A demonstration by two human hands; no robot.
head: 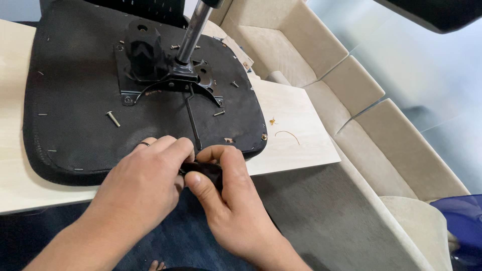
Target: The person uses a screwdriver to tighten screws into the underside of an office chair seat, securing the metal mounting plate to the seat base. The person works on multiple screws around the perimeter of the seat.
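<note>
At left we see an upturned black chair seat [75, 100] on a pale table [296, 135], a loose bolt [113, 119] lying on it. Our left hand [143, 185], fingers curled, and right hand [228, 200] together pinch a small black part [203, 169] at the seat's near edge, below the lever [192, 120].

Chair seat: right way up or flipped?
Flipped. The seat lies underside up on the table: its mounting plate and gas cylinder face up, with a loose bolt on it.
</note>
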